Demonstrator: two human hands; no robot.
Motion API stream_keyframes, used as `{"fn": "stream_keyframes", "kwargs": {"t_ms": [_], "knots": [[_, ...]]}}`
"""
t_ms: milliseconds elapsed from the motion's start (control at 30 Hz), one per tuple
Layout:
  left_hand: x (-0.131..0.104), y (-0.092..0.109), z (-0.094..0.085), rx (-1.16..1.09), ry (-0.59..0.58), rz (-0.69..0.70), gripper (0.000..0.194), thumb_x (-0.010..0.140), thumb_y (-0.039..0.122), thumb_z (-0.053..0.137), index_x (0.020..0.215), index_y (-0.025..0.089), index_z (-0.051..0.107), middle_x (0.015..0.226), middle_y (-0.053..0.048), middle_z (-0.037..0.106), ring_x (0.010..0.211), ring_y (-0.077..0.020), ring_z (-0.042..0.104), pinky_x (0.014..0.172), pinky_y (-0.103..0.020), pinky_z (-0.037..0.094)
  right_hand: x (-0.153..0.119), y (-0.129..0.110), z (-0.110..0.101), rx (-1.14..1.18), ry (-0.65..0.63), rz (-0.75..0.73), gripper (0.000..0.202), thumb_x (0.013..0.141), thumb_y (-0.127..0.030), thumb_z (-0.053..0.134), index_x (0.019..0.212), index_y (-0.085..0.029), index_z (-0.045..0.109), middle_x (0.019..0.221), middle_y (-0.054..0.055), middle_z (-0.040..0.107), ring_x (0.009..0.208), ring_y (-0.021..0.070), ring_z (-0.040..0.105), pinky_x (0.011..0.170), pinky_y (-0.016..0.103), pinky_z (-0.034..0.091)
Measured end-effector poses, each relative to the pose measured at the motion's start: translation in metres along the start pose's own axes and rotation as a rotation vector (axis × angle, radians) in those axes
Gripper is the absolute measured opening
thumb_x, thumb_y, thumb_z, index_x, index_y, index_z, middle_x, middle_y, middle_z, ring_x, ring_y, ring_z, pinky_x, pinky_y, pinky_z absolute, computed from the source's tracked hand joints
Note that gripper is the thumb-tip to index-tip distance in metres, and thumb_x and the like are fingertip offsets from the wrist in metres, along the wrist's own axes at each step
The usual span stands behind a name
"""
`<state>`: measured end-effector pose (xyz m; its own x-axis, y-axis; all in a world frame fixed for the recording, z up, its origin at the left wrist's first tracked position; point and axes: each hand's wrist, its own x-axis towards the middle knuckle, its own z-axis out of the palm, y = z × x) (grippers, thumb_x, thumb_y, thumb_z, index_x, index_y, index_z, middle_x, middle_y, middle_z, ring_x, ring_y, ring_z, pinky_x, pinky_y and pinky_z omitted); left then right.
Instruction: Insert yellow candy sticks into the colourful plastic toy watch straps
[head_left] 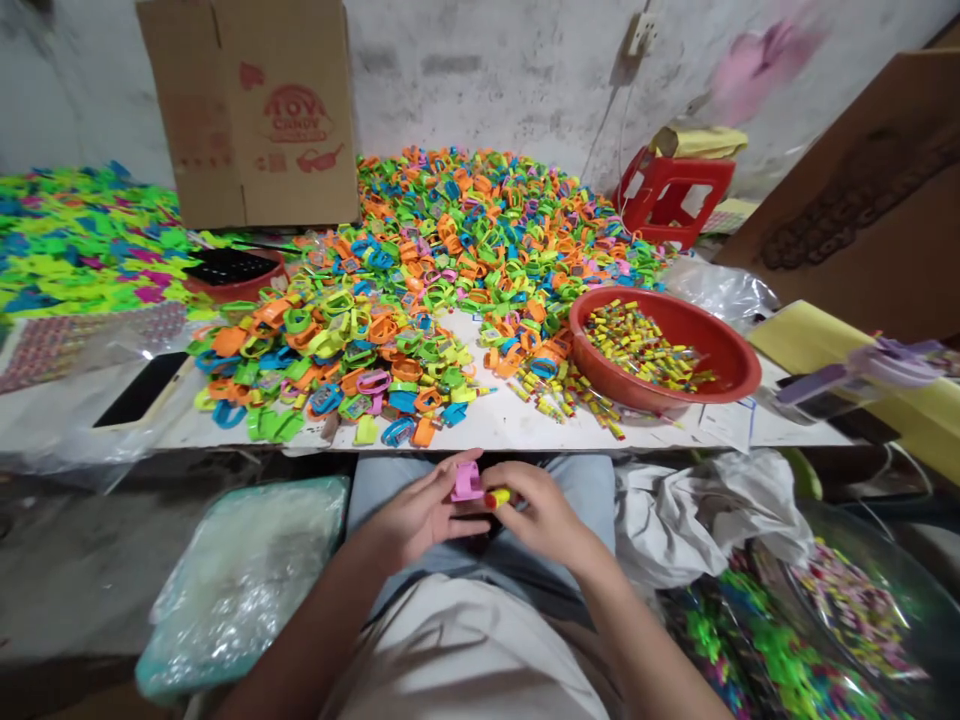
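Above my lap, just in front of the table edge, my left hand (431, 510) holds a pink toy watch (467, 481) between thumb and fingers. My right hand (541, 508) pinches a small yellow wrapped candy tube (498, 497) with a red end, close beside the watch. Beyond my hands lies a heap of toy watches (360, 350) in orange, green, blue and yellow. To its right, more yellow candy tubes (555, 395) lie loose on the table, and others fill a red basin (720, 375).
A cardboard box (300, 190) stands behind the heap, with a larger pile of watches (480, 215) beside it. A phone (142, 392) lies at left. A red stool (679, 190) is at back right. Below the table are a plastic-covered teal stool (247, 570) and filled bags (780, 620).
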<state>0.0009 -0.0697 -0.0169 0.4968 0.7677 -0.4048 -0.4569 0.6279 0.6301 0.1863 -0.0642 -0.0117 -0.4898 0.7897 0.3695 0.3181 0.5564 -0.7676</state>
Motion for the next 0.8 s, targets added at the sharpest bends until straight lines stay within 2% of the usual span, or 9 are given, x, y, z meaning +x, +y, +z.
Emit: {"fn": "stream_keyframes", "kwargs": {"t_ms": [67, 133, 167, 233, 300, 400, 500, 667, 800], "knots": [[-0.002, 0.004, 0.006, 0.02, 0.064, 0.059, 0.05, 0.078, 0.041, 0.071, 0.123, 0.023, 0.056, 0.103, -0.006, 0.067, 0.091, -0.0182, 0.065, 0.082, -0.035, 0.052, 0.001, -0.004, 0.0, -0.195, -0.025, -0.129, 0.019, 0.086, -0.013, 0.044, 0.093, -0.021, 0.061, 0.083, 0.005, 0.067, 0.075, 0.0174, 0.059, 0.071, 0.029, 0.044], [-0.003, 0.008, 0.012, 0.07, 0.116, 0.127, 0.056, 0.074, 0.035, 0.075, 0.124, 0.022, 0.052, 0.1, -0.006, 0.068, 0.089, -0.0173, 0.065, 0.079, -0.031, 0.052, 0.002, -0.005, -0.001, -0.267, -0.018, -0.154, 0.015, 0.089, -0.016, 0.046, 0.096, -0.02, 0.058, 0.087, 0.007, 0.067, 0.078, 0.0193, 0.06, 0.073, 0.031, 0.045], [-0.003, 0.01, 0.014, 0.097, 0.135, 0.158, 0.06, 0.071, 0.032, 0.078, 0.124, 0.022, 0.051, 0.1, -0.006, 0.069, 0.089, -0.0175, 0.065, 0.078, -0.03, 0.052, 0.002, -0.005, -0.001, -0.244, -0.004, -0.126, 0.011, 0.09, -0.021, 0.05, 0.1, -0.021, 0.056, 0.091, 0.007, 0.067, 0.081, 0.0196, 0.06, 0.074, 0.031, 0.045], [-0.002, 0.014, 0.017, 0.155, 0.169, 0.222, 0.058, 0.067, 0.028, 0.08, 0.117, 0.02, 0.053, 0.103, -0.007, 0.069, 0.089, -0.0182, 0.065, 0.076, -0.029, 0.051, 0.001, -0.003, -0.002, -0.136, 0.044, -0.047, 0.025, 0.089, -0.033, 0.06, 0.109, -0.021, 0.05, 0.098, 0.007, 0.065, 0.083, 0.0189, 0.061, 0.073, 0.029, 0.047], [-0.002, 0.017, 0.017, 0.236, 0.195, 0.284, 0.048, 0.067, 0.027, 0.079, 0.108, 0.019, 0.056, 0.109, -0.009, 0.069, 0.094, -0.0189, 0.064, 0.079, -0.028, 0.051, 0.002, -0.001, -0.002, -0.036, 0.139, 0.03, 0.029, 0.091, -0.038, 0.056, 0.112, -0.022, 0.045, 0.097, 0.005, 0.063, 0.08, 0.0165, 0.06, 0.069, 0.026, 0.047], [-0.002, 0.02, 0.016, 0.398, 0.206, 0.335, 0.042, 0.071, 0.026, 0.074, 0.11, 0.019, 0.059, 0.119, -0.009, 0.066, 0.106, -0.0207, 0.062, 0.088, -0.03, 0.05, 0.007, -0.001, -0.001, 0.024, 0.252, 0.111, 0.012, 0.099, -0.03, 0.04, 0.105, -0.022, 0.046, 0.087, 0.002, 0.06, 0.075, 0.0138, 0.058, 0.067, 0.023, 0.046], [-0.002, 0.022, 0.015, 0.528, 0.239, 0.359, 0.045, 0.076, 0.029, 0.068, 0.119, 0.022, 0.056, 0.125, -0.006, 0.064, 0.114, -0.0205, 0.059, 0.097, -0.031, 0.047, 0.013, -0.003, -0.001, 0.043, 0.245, 0.139, 0.008, 0.097, -0.026, 0.044, 0.099, -0.022, 0.051, 0.086, 0.0, 0.061, 0.077, 0.0132, 0.059, 0.07, 0.022, 0.045], [0.003, 0.019, 0.012, 0.7, 0.297, 0.412, 0.043, 0.078, 0.035, 0.064, 0.118, 0.024, 0.053, 0.118, -0.004, 0.065, 0.105, -0.0179, 0.062, 0.09, -0.028, 0.049, 0.018, 0.001, -0.001, 0.043, 0.298, 0.133, 0.007, 0.095, -0.024, 0.049, 0.096, -0.021, 0.056, 0.087, 0.001, 0.063, 0.08, 0.0136, 0.06, 0.072, 0.023, 0.046], [0.007, 0.015, 0.009, 0.797, 0.254, 0.446, 0.041, 0.081, 0.035, 0.06, 0.119, 0.023, 0.051, 0.116, -0.004, 0.065, 0.105, -0.0182, 0.062, 0.091, -0.029, 0.049, 0.017, 0.006, 0.002, 0.061, 0.309, 0.14, 0.01, 0.096, -0.022, 0.048, 0.1, -0.021, 0.057, 0.09, 0.002, 0.065, 0.084, 0.0139, 0.062, 0.074, 0.023, 0.047]]}}
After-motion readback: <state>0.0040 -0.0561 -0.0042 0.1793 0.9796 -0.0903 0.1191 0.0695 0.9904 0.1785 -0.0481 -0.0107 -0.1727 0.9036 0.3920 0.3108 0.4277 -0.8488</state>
